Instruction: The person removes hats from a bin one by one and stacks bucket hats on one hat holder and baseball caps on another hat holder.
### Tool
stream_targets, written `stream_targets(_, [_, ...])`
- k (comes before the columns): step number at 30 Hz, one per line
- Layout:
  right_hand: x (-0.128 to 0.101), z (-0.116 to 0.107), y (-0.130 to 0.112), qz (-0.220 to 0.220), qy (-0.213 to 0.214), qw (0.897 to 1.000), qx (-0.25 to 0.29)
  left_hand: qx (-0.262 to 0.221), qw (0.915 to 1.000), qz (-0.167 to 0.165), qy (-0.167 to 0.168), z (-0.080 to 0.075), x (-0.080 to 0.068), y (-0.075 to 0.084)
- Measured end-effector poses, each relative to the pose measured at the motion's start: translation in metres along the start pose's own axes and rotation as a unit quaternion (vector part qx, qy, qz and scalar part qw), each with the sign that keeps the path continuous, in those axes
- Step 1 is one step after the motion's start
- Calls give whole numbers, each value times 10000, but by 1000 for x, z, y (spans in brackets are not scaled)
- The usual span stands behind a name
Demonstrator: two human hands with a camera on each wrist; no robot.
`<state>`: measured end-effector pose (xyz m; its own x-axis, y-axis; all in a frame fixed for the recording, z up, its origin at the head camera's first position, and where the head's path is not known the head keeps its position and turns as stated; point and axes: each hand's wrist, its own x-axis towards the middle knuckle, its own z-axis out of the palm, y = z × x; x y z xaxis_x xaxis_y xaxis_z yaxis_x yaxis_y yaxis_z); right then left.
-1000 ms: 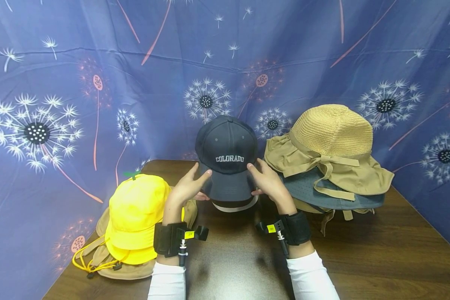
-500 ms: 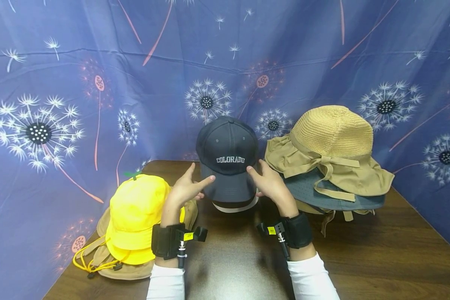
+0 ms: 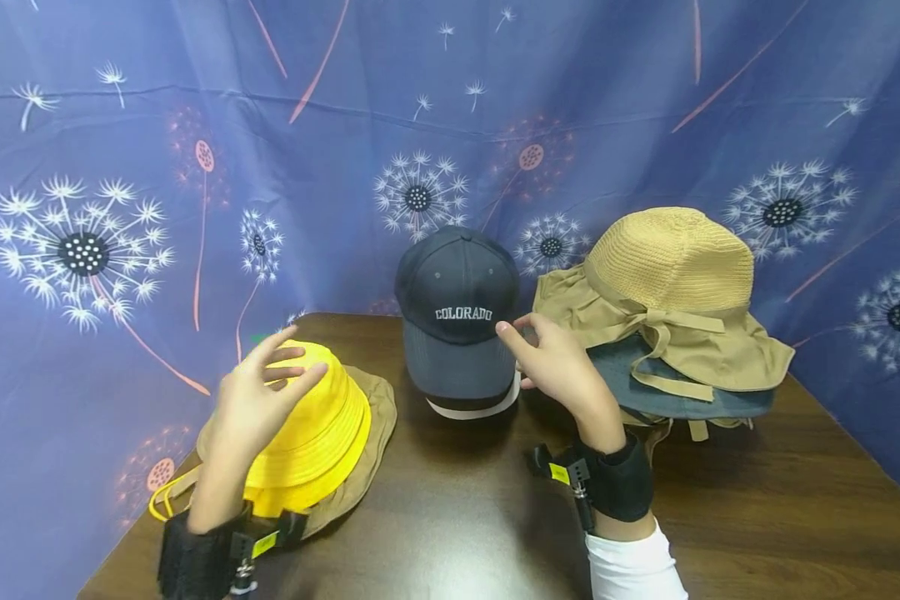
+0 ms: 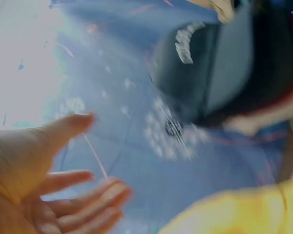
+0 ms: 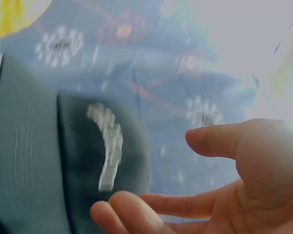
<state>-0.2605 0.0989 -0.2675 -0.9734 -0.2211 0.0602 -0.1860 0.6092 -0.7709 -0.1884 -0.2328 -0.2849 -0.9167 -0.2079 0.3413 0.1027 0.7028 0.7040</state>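
A navy baseball cap (image 3: 457, 275) with white COLORADO lettering sits upright in the middle, on top of other caps whose dark and white brims (image 3: 480, 412) show beneath. My right hand (image 3: 558, 367) is at the cap's right side, thumb and fingers apart with nothing between them; its thumb overlaps the cap's edge in the head view. In the right wrist view the fingertips (image 5: 132, 209) are right by the crown. To the left, my left hand (image 3: 255, 408) hovers over a yellow bucket hat (image 3: 326, 425), fingers spread and loosely bent, holding nothing. The hand hides part of that hat.
Under the yellow hat lies a tan hat (image 3: 378, 417), with a yellow cord (image 3: 161, 496) at its left. On the right, a straw-crowned hat (image 3: 671, 262) with a tan brim tops a blue-grey hat (image 3: 622, 383). A dandelion-print curtain (image 3: 330, 167) hangs behind the wooden table (image 3: 435, 500).
My left hand has left the navy cap's side and moved left and nearer, over the yellow hat. My right hand has shifted slightly to the right, staying beside the cap.
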Motion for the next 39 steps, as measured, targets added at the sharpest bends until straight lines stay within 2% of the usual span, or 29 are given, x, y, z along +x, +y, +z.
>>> stream_targets(3, [-6, 16, -15, -370, -224, 9986, 295, 145, 9972, 99, 730, -23, -15, -29])
stream_targets(5, [-7, 31, -24, -571, -475, 9961, 484, 273, 9969, -55, 732, -37, -21, -49])
stream_targets(7, [-3, 49, -31, -741, -758, 9929, 534, 434, 9977, -300, 421, -45, -24, -70])
stream_targets(9, [4, 69, -33, -909, -1040, 9894, 452, 479, 9972, -560, -124, -48, -23, -89])
stream_targets(11, [14, 93, -31, -1064, -1202, 9868, 197, 467, 9930, -783, -745, -47, -19, -107])
stream_targets(13, [26, 119, -27, -1182, -1383, 9833, 3, 347, 9873, -965, -1210, -42, -15, -122])
stream_targets(15, [37, 144, -20, -1271, -1507, 9802, -175, 218, 9838, -984, -1481, -36, -11, -134])
stream_targets(17, [47, 167, -15, -1324, -1640, 9773, -217, 110, 9838, -895, -1548, -29, -9, -145])
stream_targets(23, [68, 219, -1, -1400, -1589, 9767, 348, -203, 9852, -536, -1614, -10, -13, -165])
stream_targets(27, [79, 240, 8, -1918, -1495, 9673, 725, -70, 9881, -328, -1499, -1, -16, -173])
stream_targets(31, [83, 252, 13, -2416, -1524, 9531, 1002, 16, 9905, -242, -1353, 3, -20, -177])
stream_targets(39, [79, 254, 8, -2425, -1599, 9524, 921, -136, 9950, 0, -990, 1, -25, -178])
